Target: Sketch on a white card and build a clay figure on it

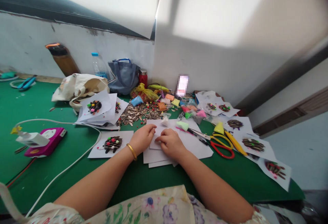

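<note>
Over a stack of white paper [191, 148], my left hand [143, 137] is closed, thumb and forefinger pinched together; anything between them is too small to make out. Close beside it on the right, my right hand [171, 143] has its fingers curled in above the sheets, and what they hold, if anything, is hidden. Just beyond my hands lies a small whitish lump in clear plastic [165, 120]. A pale green lump of soft clay [182, 125] rests on the paper, near a black pen [198, 136].
Scissors [222, 149] with red and yellow handles lie right, beside a yellow tool [235, 143]. Sunflower seeds [135, 114] are heaped behind. A seed-decorated card [112, 144] lies left, others right. A white cable [74, 159] runs to a charger [32, 138].
</note>
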A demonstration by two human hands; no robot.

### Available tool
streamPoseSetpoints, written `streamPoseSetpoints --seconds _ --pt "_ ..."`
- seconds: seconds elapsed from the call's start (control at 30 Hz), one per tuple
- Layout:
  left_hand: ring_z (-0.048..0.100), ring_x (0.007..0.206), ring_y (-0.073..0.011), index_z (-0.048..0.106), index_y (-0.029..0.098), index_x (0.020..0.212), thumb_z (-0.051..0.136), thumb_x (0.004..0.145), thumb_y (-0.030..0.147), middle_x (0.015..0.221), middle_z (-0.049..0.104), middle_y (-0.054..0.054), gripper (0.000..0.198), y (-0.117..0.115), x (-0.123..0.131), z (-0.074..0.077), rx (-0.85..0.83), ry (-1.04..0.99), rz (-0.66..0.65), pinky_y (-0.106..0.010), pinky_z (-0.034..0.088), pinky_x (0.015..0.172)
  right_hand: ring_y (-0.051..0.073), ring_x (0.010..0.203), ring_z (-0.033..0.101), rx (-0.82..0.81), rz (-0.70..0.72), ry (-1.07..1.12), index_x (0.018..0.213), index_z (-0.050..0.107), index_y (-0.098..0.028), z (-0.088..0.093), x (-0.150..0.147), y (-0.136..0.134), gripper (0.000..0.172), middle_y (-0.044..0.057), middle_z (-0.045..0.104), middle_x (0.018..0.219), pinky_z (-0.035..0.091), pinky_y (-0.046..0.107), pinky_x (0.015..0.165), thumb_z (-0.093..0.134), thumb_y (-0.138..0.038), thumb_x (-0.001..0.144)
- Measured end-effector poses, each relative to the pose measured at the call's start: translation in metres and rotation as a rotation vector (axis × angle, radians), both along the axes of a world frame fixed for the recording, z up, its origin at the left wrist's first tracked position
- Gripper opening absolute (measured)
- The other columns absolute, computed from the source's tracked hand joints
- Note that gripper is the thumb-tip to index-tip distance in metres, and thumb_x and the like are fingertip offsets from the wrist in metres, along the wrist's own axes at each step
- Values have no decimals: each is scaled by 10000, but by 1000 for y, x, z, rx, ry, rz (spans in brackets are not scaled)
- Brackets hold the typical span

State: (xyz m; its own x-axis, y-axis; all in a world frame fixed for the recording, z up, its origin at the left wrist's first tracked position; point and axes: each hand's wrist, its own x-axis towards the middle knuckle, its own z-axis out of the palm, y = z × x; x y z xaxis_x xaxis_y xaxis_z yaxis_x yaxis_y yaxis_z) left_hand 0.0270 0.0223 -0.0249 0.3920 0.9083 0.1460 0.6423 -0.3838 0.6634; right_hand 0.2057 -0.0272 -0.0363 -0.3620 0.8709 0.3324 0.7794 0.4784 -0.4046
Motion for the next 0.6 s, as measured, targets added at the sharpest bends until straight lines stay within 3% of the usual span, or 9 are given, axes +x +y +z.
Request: streamPoseSetpoints --seconds 0.13,0.27,0.37,0.6 --pt "649 992 -203 638 203 1135 397 937 306 1101 702 -65 328 0 0 0 -1 0 1 -299 492 857 207 945 527 77 -68 38 1055 709 -235 4 9 4 296 54 626 969 369 340 863 541 -135 832" --pt "650 995 -207 641 213 1135 403 934 321 1080 708 -57 329 0 -1 0 -6 2 17 -300 491 855 240 1021 512 162 -363 -29 1061 689 -209 11 39 14 250 84 621 1048 343 370 905 557 -195 849" --pt "653 992 -208 640 215 1137 400 935 329 1069 712 -56 334 0 -1 0 -12 7 19 -299 491 854 252 1039 498 113 -553 -121 1077 680 -227 13 65 20 259 77 621 1097 341 366 874 590 -214 834" --pt "650 992 -209 644 227 1131 410 930 331 1097 704 -51 326 0 0 -1 3 29 19 -301 487 855 227 1041 490 54 -570 -203 1084 687 -262 11 88 35 311 55 631 1127 353 321 829 535 -133 846"
